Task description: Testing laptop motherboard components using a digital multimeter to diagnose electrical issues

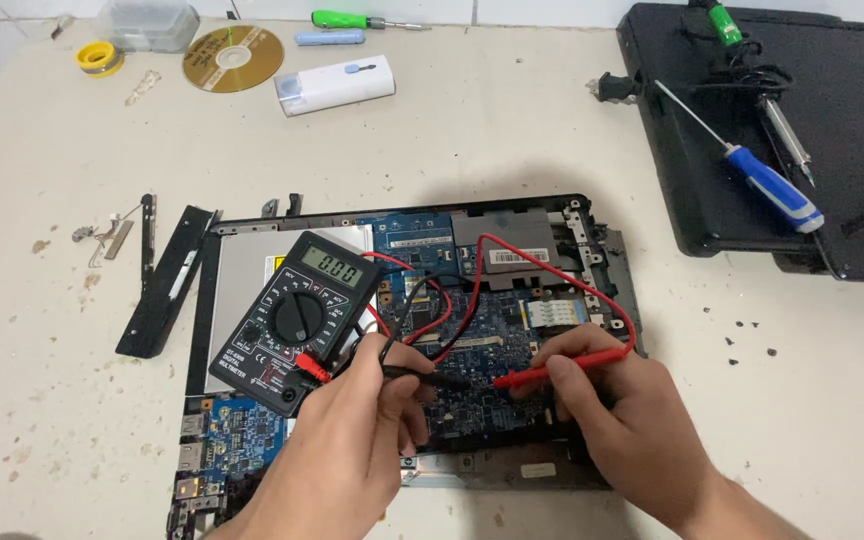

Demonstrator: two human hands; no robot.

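My left hand (352, 440) pinches the black probe (432, 377) and my right hand (622, 420) the red probe (562, 368), tips almost meeting between my fingers above the blue motherboard (482, 330).

The multimeter (297, 320) is showing a black case with a pale grey-green display. One probe (562, 366) is showing red, the other probe (427, 376) black. The circuit board (482, 340) is showing blue. The screwdriver handle (774, 188) is showing blue and white on the cream, speckled surface (472, 140).
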